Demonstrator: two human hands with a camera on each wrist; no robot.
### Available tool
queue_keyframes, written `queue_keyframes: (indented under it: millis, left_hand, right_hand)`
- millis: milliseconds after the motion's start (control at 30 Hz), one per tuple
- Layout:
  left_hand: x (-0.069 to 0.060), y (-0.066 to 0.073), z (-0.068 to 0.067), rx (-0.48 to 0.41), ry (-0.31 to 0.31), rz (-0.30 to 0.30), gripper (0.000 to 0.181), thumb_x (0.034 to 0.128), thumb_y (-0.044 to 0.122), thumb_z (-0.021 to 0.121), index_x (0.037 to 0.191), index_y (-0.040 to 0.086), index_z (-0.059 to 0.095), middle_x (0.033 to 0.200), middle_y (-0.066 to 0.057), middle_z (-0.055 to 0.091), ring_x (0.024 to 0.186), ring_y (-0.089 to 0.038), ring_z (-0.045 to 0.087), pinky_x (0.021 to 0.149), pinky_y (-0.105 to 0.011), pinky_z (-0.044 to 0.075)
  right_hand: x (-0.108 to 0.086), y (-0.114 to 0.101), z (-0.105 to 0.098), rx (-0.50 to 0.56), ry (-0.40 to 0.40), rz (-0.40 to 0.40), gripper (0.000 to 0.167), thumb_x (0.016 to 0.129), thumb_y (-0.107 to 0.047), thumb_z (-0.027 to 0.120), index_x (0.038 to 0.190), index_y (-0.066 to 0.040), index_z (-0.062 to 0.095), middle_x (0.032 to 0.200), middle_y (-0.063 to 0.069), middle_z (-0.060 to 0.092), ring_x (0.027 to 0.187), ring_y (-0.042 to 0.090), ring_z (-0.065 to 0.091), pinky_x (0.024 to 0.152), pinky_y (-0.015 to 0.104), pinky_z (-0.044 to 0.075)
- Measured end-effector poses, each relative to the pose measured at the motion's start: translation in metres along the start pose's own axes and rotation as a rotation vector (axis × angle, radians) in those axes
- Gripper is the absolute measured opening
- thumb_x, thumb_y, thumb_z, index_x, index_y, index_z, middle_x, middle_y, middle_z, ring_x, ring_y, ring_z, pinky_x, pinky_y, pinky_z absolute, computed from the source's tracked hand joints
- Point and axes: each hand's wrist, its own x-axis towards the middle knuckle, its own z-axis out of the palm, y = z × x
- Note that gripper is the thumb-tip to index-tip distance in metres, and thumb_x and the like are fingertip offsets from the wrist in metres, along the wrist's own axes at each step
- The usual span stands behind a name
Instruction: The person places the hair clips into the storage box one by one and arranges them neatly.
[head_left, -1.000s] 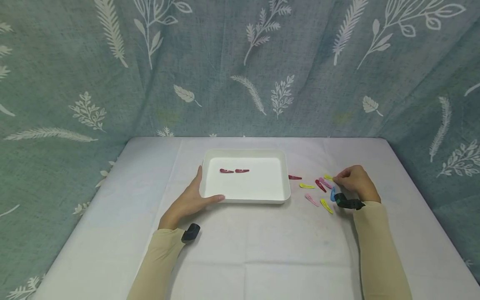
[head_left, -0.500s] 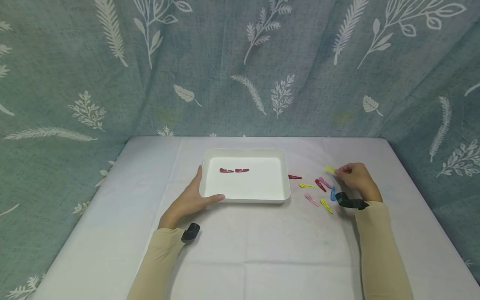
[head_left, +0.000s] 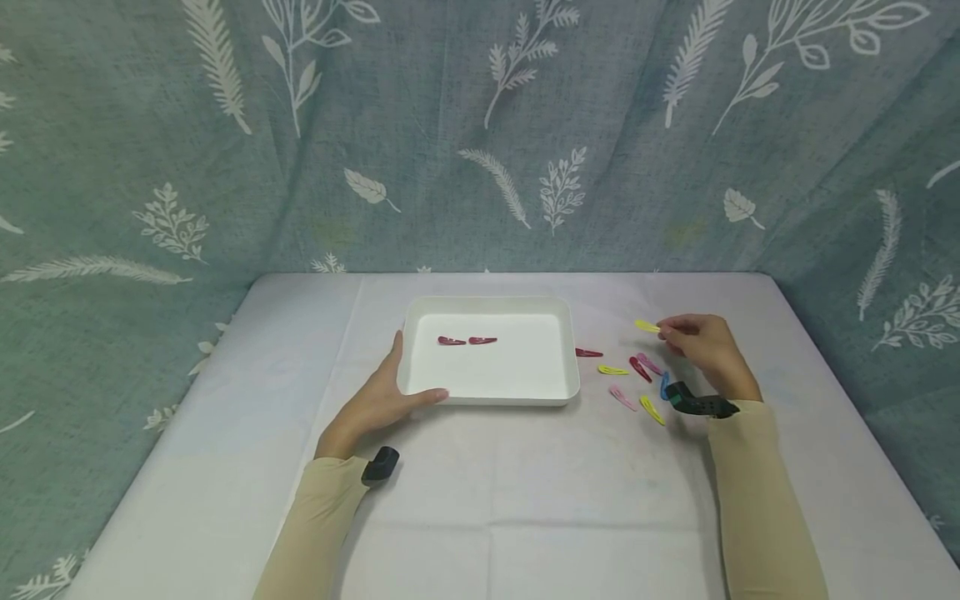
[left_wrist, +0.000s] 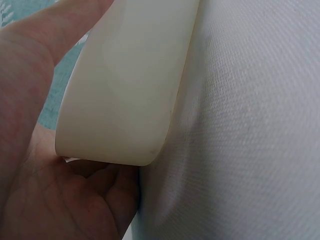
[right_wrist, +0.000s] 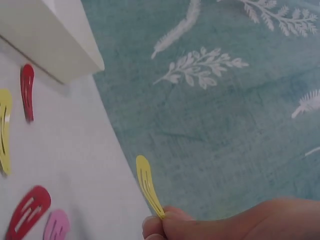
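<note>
My right hand point(head_left: 705, 350) pinches the narrow end of a yellow snap hair clip point(right_wrist: 145, 182) between thumb and fingertips, raised above the table with its rounded end pointing left. My left hand point(head_left: 381, 404) grips the near left corner of a white rectangular tray point(head_left: 495, 401), thumb along the front rim and fingers against the left side. In the left wrist view that corner sits between thumb and fingers. Inside the tray, two dark red hair clips point(head_left: 483, 340) lie in a row.
Right of the tray lie loose clips: a red clip point(head_left: 588, 352) by its wall, another red clip point(head_left: 640, 369), yellow clips point(head_left: 652, 410), pink clips point(head_left: 622, 397) and a blue clip point(head_left: 664, 385). A patterned curtain point(head_left: 450, 167) hangs behind the white-covered table point(head_left: 480, 500).
My right hand has lifted the yellow hair clip off the clip group and moved it back, away from me, its rounded end now turned left. My left hand stays on the tray.
</note>
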Motion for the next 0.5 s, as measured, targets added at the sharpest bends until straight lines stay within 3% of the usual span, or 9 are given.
queue_keyframes:
  millis: [367, 500]
  left_hand:
    - [0.0, -0.001, -0.001, 0.008, -0.001, -0.012, 0.144, 0.0737, 0.074, 0.08, 0.165, 0.018, -0.017, 0.176, -0.012, 0.002, 0.162, -0.039, 0.013, 0.126, -0.064, 0.023]
    - [0.001, -0.001, 0.0, -0.007, 0.001, 0.005, 0.145, 0.0739, 0.072, 0.081, 0.165, 0.017, -0.017, 0.176, -0.012, 0.002, 0.162, -0.038, 0.014, 0.126, -0.064, 0.023]
  right_hand:
    - [-0.003, -0.011, 0.005, 0.069, -0.078, -0.017, 0.039, 0.108, -0.022, 0.054, 0.14, 0.001, 0.058, 0.144, 0.023, 0.058, 0.13, 0.035, 0.059, 0.113, 0.045, 0.05]
    - [-0.005, -0.014, 0.006, 0.095, -0.124, -0.045, 0.039, 0.109, -0.022, 0.052, 0.139, 0.001, 0.059, 0.145, 0.021, 0.057, 0.132, 0.034, 0.059, 0.108, 0.037, 0.054]
